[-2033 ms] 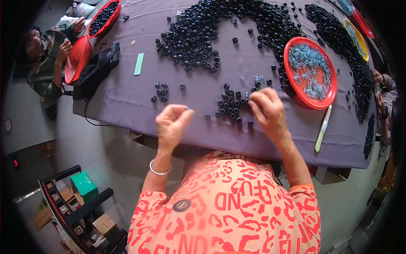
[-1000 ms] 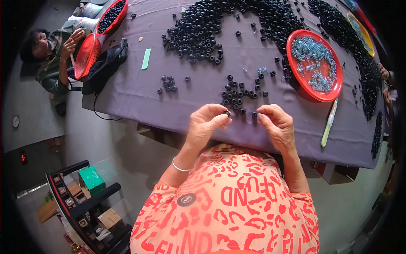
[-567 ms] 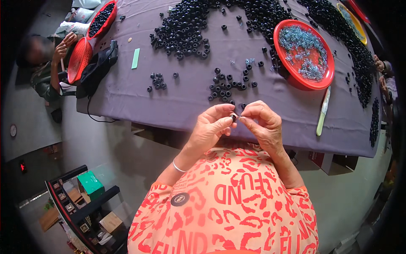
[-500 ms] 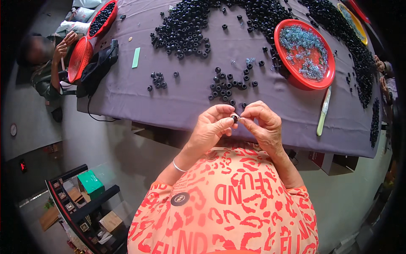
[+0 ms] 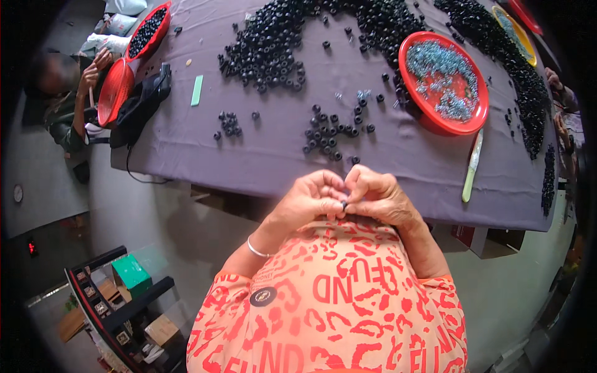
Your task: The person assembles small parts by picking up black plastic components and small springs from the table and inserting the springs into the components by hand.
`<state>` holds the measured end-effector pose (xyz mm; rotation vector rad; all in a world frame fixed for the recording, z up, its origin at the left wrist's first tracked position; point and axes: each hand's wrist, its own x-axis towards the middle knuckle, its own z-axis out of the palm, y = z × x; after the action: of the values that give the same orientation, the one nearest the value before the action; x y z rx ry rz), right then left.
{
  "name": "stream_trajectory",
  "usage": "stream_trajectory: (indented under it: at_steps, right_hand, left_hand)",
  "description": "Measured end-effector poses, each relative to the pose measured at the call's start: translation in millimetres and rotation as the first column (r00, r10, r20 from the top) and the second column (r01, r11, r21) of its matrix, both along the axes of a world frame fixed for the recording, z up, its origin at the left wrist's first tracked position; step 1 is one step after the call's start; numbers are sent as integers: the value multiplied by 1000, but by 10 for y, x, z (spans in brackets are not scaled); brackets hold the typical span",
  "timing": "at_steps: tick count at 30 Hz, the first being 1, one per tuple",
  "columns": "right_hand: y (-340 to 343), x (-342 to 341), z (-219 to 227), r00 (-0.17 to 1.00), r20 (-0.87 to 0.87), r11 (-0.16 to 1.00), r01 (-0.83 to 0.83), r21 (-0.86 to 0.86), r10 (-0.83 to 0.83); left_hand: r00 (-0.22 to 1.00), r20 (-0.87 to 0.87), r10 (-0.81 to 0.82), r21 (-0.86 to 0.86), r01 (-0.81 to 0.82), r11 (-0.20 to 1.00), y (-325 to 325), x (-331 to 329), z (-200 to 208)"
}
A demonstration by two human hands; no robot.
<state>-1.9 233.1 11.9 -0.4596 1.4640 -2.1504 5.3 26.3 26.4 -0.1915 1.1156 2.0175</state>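
Observation:
My left hand (image 5: 309,198) pinches a small round black part (image 5: 344,204) between thumb and fingertips, close to my shirt front. Right against it, the fingers of my right hand (image 5: 384,200) are closed at the same part; whatever they grip is too small and covered to make out. Just beyond my hands, a loose cluster of black ring-shaped parts (image 5: 323,133) lies on the grey-purple tablecloth (image 5: 261,155). To the right stands a red basin (image 5: 482,115) holding many tiny clear bluish pieces (image 5: 463,109).
Larger heaps of black parts (image 5: 267,59) cover the far table. A white-and-green knife-like tool (image 5: 472,168) lies right of the basin, and a pale green strip (image 5: 197,91) far left. Red baskets (image 5: 115,93) stand at the left edge near another person (image 5: 68,118). A co-worker's hands show far right.
Both my hands have drawn down toward my body with the black part. My fingers are now closer together and cover more of it.

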Motion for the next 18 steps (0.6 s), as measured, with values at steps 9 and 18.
stream_trajectory:
  at_steps: [9,18]
  right_hand:
    - [-26,-78,53,896,311,946,-324,-26,316]
    - [-61,-65,258,908,-355,965,-155,211,224]
  left_hand:
    - [998,46,-49,25,47,999,-28,21,10]
    - [976,189,-110,93,94,991,-32,127,-3]
